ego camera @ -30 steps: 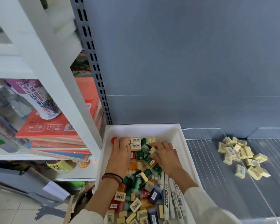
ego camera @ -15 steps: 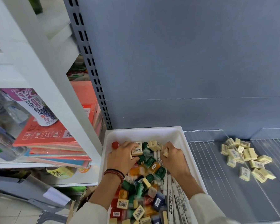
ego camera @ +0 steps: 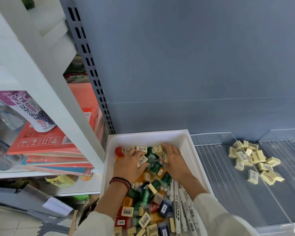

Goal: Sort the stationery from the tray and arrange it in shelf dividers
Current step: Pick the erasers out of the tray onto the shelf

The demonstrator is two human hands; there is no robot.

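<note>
- The left hand (ego camera: 129,165) is curling its fingers round a barcoded eraser (ego camera: 142,160) in the white tray (ego camera: 148,135), lower centre of the frame.
- The right hand (ego camera: 174,161) is pinching a cream eraser (ego camera: 165,159) just beside it (fingers bent).
- Loose erasers (ego camera: 252,159) are lying on the shelf (ego camera: 220,176) at right, well apart.

The tray (ego camera: 148,136) is cut off below; stationery (ego camera: 153,193) partly hides fingertips of left hand (ego camera: 129,166) and right hand (ego camera: 174,160).

Right of the tray (ego camera: 148,133), a bare strip of shelf (ego camera: 220,176) lies open up to the clear divider (ego camera: 280,205), with erasers (ego camera: 250,155) heaped beyond.
</note>
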